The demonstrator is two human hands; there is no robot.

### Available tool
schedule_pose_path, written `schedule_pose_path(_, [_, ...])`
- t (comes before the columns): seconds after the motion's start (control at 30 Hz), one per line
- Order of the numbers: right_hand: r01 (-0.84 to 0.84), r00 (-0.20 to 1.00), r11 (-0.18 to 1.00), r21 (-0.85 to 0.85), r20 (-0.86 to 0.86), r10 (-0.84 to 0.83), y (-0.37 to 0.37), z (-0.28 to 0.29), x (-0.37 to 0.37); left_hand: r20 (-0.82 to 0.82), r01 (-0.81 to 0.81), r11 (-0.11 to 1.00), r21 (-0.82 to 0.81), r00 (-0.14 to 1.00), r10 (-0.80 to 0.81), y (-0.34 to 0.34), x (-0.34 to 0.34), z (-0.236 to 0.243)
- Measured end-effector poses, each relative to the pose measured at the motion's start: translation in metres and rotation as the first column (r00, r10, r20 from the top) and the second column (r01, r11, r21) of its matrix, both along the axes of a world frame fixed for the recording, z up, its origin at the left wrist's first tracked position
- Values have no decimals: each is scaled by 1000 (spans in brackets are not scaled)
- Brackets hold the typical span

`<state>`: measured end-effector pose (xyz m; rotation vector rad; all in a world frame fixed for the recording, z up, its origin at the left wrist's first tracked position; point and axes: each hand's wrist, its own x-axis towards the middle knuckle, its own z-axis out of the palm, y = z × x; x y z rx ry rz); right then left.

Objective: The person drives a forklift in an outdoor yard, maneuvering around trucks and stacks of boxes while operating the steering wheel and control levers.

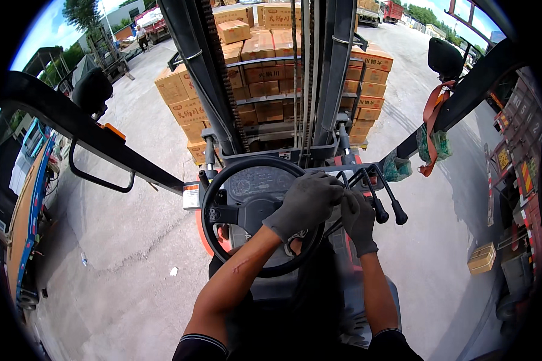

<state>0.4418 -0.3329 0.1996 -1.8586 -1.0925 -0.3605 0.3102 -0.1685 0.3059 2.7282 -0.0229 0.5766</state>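
My left hand [307, 201], in a grey glove, reaches over the right side of the black steering wheel [208, 240], its fingers curled. My right hand [358, 222], also gloved, is raised with bent fingers that meet those of my left hand just beside the control levers [399, 212]. Whatever is between the fingertips, if anything, is hidden. A dashboard [250, 183] shows behind the wheel.
Beyond the forklift mast [327, 72] are stacked cardboard cartons [186, 111]. A blue flatbed [27, 219] stands at left, a red truck [521, 156] and a loose carton [482, 257] at right. A person [141, 37] stands in the distance at upper left. Orange straps [430, 138] hang from the right post.
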Motion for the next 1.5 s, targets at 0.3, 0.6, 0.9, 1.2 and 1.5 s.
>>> schedule_pose_path(0.3, [-26, 994, 1000, 1, -106, 26, 7, 13, 10, -1, -2, 999, -36, 1000, 2, 5, 16, 6])
schedule_pose_path(0.6, [-9, 1000, 1000, -17, -20, 8, -1, -11, 45, 25, 28, 998, -64, 999, -26, -6, 38, 3])
schedule_pose_path(0.9, [-28, 988, 999, 35, -152, 33, -26, -45, 73, 15, -15, 999, -45, 1000, 16, -47, 63, -23])
schedule_pose_path(1.2, [-76, 994, 995, 57, -76, 80, -31, -52, 107, 20, 35, 999, -29, 999, -34, -61, 95, -36])
schedule_pose_path(1.5, [-53, 995, 991, -121, -85, 43, -22, -21, 94, -80, 90, 985, -144, 991, -103, -29, 88, 5])
